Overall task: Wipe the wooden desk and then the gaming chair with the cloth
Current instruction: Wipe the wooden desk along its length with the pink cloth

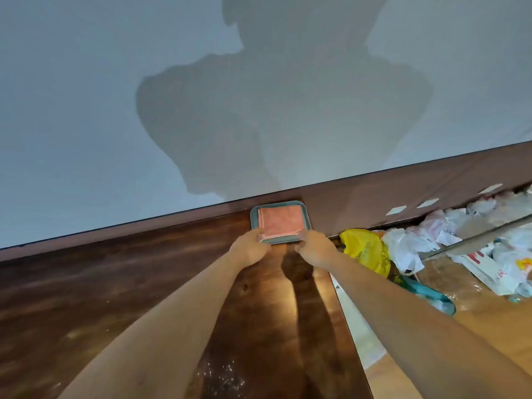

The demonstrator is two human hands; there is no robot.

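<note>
A folded pink cloth [280, 221] lay flat in a grey-green square tray [253, 223] at the far edge of the dark wooden desk [115, 283], with the tray's back rim against the pale wall [86, 110]. The cloth was nearly square and a little wider than deep. Its longer side ran left to right along the wall line, and its edges sat parallel to the tray's rim.

The left hand [250, 250] had its fingers curled, pinching the cloth's near left corner, which looked slightly raised. The right hand [315, 250] curled its fingers over the near right corner. Whether either hand also caught the tray rim could not be told.

Both forearms reached straight out over the desk. A yellow plastic bag [365, 249] and crumpled white plastic bags [403, 251] lay beyond the desk's right edge. Pale specks [221, 375] dotted the near desktop.
</note>
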